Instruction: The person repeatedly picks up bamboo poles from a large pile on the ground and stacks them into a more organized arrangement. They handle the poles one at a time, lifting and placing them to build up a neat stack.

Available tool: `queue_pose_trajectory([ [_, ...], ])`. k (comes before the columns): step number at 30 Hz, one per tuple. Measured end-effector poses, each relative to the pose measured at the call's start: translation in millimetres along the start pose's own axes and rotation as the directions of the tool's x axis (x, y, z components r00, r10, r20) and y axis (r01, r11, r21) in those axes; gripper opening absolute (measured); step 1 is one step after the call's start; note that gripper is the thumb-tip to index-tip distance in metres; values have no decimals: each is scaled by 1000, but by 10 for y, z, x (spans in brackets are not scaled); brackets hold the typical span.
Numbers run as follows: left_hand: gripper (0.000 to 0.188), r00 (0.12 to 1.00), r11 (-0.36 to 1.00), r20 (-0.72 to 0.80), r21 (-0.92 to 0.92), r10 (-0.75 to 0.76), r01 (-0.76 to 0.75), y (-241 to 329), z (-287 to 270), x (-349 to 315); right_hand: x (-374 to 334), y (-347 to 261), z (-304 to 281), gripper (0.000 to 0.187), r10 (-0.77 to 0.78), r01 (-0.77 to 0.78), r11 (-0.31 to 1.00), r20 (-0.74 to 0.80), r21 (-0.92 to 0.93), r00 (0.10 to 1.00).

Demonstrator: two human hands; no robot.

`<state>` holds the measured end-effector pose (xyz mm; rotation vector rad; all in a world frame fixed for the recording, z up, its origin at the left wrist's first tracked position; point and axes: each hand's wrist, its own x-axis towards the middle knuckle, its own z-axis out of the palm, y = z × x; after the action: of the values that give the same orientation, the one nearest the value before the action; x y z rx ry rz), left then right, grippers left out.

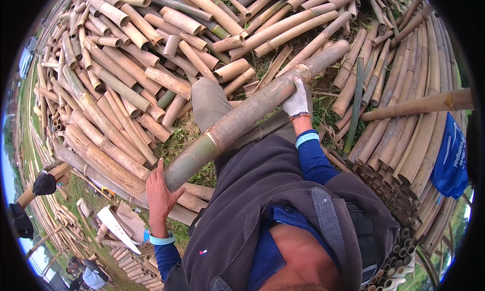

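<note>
A thick brown bamboo pole [242, 114], greenish near its lower left end, lies slantwise across my lap from lower left to upper right. My right hand [297, 100], in a white-grey work glove, is closed on its upper part from the near side. At the lower left end, my bare left hand [160, 194] has its fingers stretched out and its thumb apart. The palm faces that end; whether it presses on it cannot be told. My knee [209, 101] shows beyond the pole.
A big heap of cut bamboo pieces [116, 74] fills the far and left side. Long bamboo poles [419, 99] are stacked at the right, with a blue bag [451, 157] beside them. A white sheet-like piece [117, 225] lies at lower left. People [91, 276] are farther off.
</note>
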<state>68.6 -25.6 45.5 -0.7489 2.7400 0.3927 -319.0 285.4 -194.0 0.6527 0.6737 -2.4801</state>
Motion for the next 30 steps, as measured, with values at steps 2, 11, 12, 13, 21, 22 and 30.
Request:
queue_pose_trajectory([
  [2,118,989,998,150,-59,7,2,-330,102,-100,-96,194,134,57,73,-73,997,20,-6,997],
  [11,126,951,685,12,-696,310,-215,170,185,848,-1038,1146,1792,75,363,-196,874,332,-444,871],
  [12,126,944,614,-20,-755,329,-230,257,251,863,-1199,1275,1890,78,391,-196,845,325,-497,861],
  [13,125,959,543,-40,-817,281,-193,241,238,861,-1273,1340,1938,69,433,-250,848,339,-468,835],
  [21,114,872,437,-97,-888,-479,141,-63,623,-183,-1420,2027,2185,69,757,452,343,527,-823,385],
  [22,116,829,417,-120,-898,-546,144,-125,597,-311,-1380,1992,2250,71,829,404,335,470,-852,304],
  [30,111,210,390,-330,-735,-920,555,-936,280,-1395,-372,1721,1748,69,785,-94,380,266,-920,560],
])
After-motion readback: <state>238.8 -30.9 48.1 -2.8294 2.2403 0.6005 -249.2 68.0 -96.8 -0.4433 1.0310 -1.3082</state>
